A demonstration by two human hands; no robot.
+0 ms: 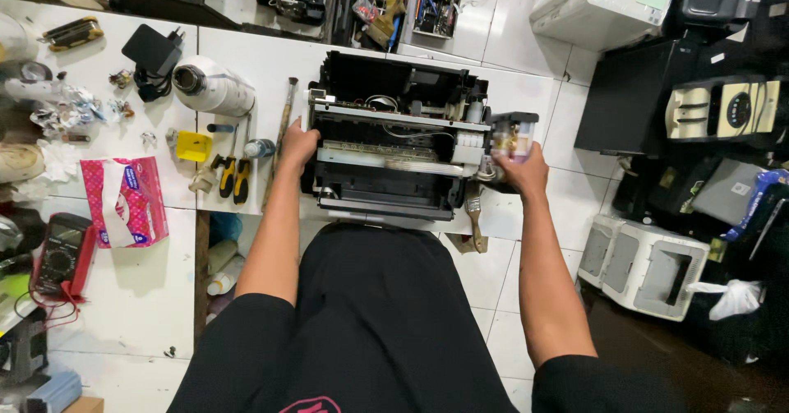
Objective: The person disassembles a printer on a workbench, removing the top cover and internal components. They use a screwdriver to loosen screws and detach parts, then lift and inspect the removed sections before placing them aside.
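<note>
An opened black printer (386, 138) with its cover off lies on the white table (263, 68) in front of me, its inner rails and wiring exposed. My left hand (297, 146) grips the printer's left side. My right hand (516, 166) holds the ink tank block (511, 133) at the printer's right end, fingers wrapped around its lower part. A long paintbrush (279, 142) lies just left of my left hand.
Left of the printer lie a tape roll (212, 87), yellow-handled pliers (233, 175), a pink tissue pack (125, 201), a multimeter (64, 255) and a black charger (152, 51). Other printers (643, 265) stand on the tiled floor at right. A tool tray (411, 2) sits behind the table.
</note>
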